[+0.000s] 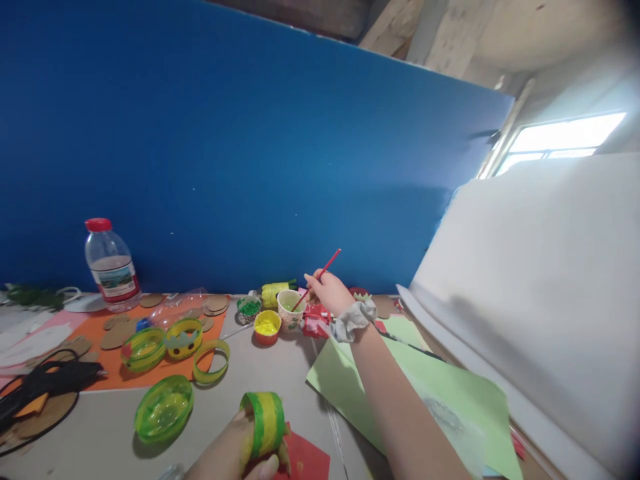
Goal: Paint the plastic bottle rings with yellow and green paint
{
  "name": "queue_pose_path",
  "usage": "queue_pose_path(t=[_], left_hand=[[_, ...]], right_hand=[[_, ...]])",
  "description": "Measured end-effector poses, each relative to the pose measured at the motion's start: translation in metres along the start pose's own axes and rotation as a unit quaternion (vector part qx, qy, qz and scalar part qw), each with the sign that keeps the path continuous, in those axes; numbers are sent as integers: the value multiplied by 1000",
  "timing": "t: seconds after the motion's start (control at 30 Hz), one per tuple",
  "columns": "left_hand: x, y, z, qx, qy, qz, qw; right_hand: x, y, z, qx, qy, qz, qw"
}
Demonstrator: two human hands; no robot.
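My right hand (327, 291) pinches a thin red paintbrush (330, 260), its lower end down inside a patterned paper cup (290, 321) of greenish liquid. A ring painted in green and yellow stripes (267, 423) is on my left hand (241, 437); the fingers pass inside it and the thumb shows below. Beside the paper cup stand a small cup of yellow paint (267, 327) and a cup of green paint (249, 309). Red paper (305, 457) lies under the left hand.
At left are a green bowl (164, 408), several painted rings such as one on orange paper (211, 362), a red-capped bottle (111, 267) and a black corded tool (55, 380). Light green sheets (480, 393) lie under my right arm. A blue panel (250, 147) rises behind the table.
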State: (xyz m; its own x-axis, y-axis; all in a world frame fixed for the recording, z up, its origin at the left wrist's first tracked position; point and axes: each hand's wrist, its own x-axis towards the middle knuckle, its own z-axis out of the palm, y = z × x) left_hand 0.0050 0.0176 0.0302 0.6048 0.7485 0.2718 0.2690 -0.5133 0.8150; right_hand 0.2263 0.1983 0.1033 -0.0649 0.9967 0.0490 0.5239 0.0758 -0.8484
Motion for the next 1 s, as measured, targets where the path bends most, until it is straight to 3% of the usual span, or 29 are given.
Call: queue_pose_path(t=[0.4,1.0], left_hand=[[-1,-2,4,-13,7,-64,998],[1,6,-1,-26,-1,-6,1000]], right_hand=[[-2,3,2,-65,14,-53,996],[-10,-14,3,-151,-3,-73,986]])
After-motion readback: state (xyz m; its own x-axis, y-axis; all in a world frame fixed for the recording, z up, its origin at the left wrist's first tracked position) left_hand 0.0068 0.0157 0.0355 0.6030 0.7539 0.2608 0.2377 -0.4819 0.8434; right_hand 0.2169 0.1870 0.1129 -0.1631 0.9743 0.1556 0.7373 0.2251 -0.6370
